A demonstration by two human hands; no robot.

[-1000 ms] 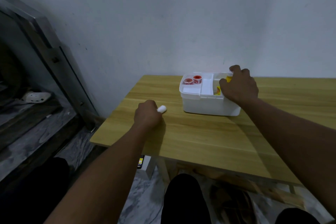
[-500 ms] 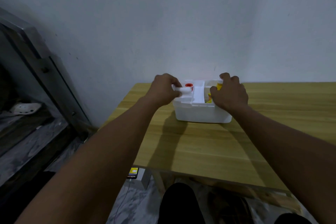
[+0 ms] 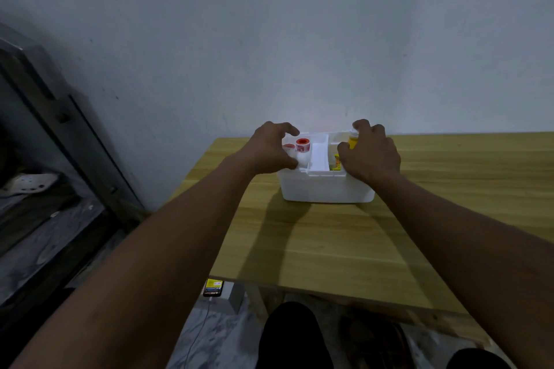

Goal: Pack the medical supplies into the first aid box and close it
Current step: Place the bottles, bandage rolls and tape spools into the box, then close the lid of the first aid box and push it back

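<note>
At centre frame, a person's left hand (image 3: 271, 148) reaches over the left end of an open white first aid box (image 3: 326, 189), its grip closed on a small white roll (image 3: 301, 160) pinched between thumb and fingers and held low inside the box's left compartment. Just beyond the roll stands a red-topped tape roll (image 3: 303, 145), with a second red-topped roll (image 3: 289, 146) partly hidden beside it, behind the hand. The right hand (image 3: 371, 154) hovers over the box's right end, its grip curled around a yellow bottle (image 3: 353, 141) with a pale cap, thumb on the near side and fingers on the far side; the bottle stands upright in the right compartment. Below the thumb, a bit of yellow-and-orange packaging (image 3: 337, 162) shows in the same compartment, too small to identify. A raised white divider tray (image 3: 319, 156) runs between the two compartments. No lid can be made out. The box sits toward the far edge of a light wooden tabletop (image 3: 314, 243), near a plain pale wall (image 3: 299, 39) filling the upper frame. Both bare forearms stretch in from the lower corners. At lower centre, beneath the tabletop's near edge, a phone with a lit yellow screen (image 3: 213, 287) lies on a grey block on the marbled floor (image 3: 209, 335). A dark metal frame (image 3: 60, 129) leans along the left side.
</note>
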